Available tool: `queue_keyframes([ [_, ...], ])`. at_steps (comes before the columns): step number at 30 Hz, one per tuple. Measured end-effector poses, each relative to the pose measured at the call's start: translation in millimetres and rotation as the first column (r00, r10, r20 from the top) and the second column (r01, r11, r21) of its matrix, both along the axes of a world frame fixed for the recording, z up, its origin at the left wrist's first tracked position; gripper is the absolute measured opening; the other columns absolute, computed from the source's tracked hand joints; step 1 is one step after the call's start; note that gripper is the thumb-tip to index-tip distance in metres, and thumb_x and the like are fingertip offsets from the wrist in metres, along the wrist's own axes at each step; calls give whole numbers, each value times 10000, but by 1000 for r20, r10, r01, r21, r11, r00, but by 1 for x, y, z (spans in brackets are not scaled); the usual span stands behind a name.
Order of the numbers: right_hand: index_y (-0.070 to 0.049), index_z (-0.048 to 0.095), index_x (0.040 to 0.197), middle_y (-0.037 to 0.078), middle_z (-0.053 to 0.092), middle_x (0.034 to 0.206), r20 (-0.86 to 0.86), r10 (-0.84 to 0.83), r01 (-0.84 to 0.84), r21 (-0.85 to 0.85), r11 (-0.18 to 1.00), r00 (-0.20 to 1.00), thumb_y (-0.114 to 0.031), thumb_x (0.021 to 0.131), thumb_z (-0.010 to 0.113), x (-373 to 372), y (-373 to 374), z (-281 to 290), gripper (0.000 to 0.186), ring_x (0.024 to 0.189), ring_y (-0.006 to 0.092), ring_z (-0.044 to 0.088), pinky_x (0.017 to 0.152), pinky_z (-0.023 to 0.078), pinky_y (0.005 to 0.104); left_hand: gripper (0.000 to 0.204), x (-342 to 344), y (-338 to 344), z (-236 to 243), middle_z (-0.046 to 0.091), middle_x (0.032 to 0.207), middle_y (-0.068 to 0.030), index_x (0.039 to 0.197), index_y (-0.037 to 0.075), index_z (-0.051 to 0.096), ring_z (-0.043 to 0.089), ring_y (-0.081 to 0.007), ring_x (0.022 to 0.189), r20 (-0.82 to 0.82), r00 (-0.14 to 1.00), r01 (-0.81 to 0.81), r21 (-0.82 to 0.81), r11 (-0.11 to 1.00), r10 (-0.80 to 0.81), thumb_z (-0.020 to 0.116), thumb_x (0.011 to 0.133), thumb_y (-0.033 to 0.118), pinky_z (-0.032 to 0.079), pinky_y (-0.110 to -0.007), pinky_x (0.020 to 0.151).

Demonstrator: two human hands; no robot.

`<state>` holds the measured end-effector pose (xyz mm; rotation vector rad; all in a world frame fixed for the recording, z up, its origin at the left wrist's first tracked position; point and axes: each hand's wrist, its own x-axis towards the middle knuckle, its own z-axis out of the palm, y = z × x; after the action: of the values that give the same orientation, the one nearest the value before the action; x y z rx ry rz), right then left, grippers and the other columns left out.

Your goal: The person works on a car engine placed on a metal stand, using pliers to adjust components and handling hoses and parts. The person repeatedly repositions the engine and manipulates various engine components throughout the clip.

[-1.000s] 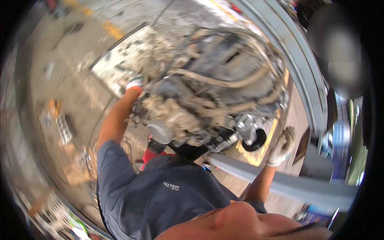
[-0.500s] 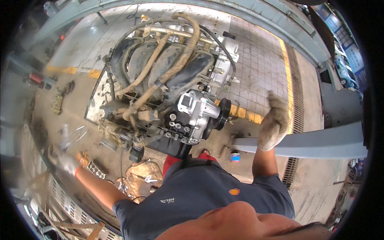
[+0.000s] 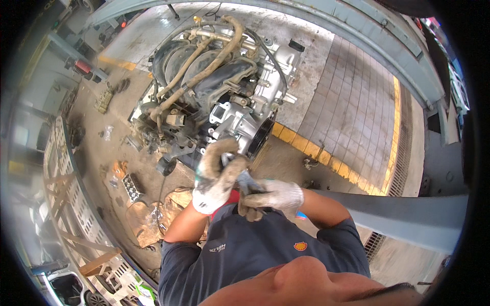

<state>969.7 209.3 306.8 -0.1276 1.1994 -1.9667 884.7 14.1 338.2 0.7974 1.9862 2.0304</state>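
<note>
Both of my hands wear dirty white work gloves and meet in front of my chest, at the near edge of a car engine [image 3: 245, 104]. My left hand [image 3: 217, 176] is curled closed around a grey-blue, elongated thing [image 3: 248, 182] whose kind I cannot make out. My right hand [image 3: 273, 196] also closes on it from the right, fingers bent. A silvery bit shows between the left fingers. Just beyond the hands are the engine's silver bracket [image 3: 232, 120] and black ribbed pulley [image 3: 261, 136]. Tan, dusty hoses [image 3: 196, 76] run across the black intake manifold [image 3: 237, 76].
To the left stands a perforated metal rack [image 3: 76, 186]. A metal block with holes [image 3: 131, 186], an orange item [image 3: 120, 168] and stained cardboard [image 3: 144, 220] lie on the floor. At right, a grey beam [image 3: 408, 211] reaches inward. A yellow floor line [image 3: 326, 159] runs beyond it.
My left hand has come in from the far left, and my right hand from the raised right side. They have met around the grey-blue thing. The view has shifted, too.
</note>
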Motion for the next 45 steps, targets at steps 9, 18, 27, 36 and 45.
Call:
queue_keyframes([
  [9,-28,673,1300,28,712,1003,-210,-96,194,515,835,973,-342,1086,662,0,98,18,380,796,117,664,745,609,278,546,-48,50,-5,683,1209,-198,1399,-26,576,698,-353,1053,-479,877,-43,-166,985,-42,821,925,90,562,-434,914],
  [18,64,529,1476,163,724,1273,-9,-235,232,208,950,972,-202,1081,681,-61,169,63,500,1130,228,734,942,658,406,583,-61,74,-36,650,1300,-220,1359,26,634,635,-431,1222,-721,693,-144,-153,978,-11,861,840,166,480,-558,1109],
  [27,64,574,1480,107,761,1089,-50,-50,64,322,945,997,-149,1071,687,-147,211,48,474,865,173,764,709,677,328,517,-52,87,-52,687,1260,-165,1236,52,682,677,-383,1155,-792,607,-276,-143,950,58,875,763,132,528,-522,1023],
  [36,-63,697,1286,20,760,1032,87,-161,88,546,833,983,-262,1073,707,-165,208,71,291,791,97,715,575,555,243,432,-52,93,-59,728,1207,-146,1159,63,727,713,-341,1073,-831,545,-343,-105,933,107,847,749,129,557,-496,988],
  [45,-21,633,1338,60,715,991,-43,3,14,395,918,999,-289,1068,714,-150,193,19,388,802,145,738,633,678,304,420,-51,94,-69,733,1184,-172,1136,40,726,725,-375,1063,-834,539,-353,-98,930,117,825,737,131,581,-517,980],
])
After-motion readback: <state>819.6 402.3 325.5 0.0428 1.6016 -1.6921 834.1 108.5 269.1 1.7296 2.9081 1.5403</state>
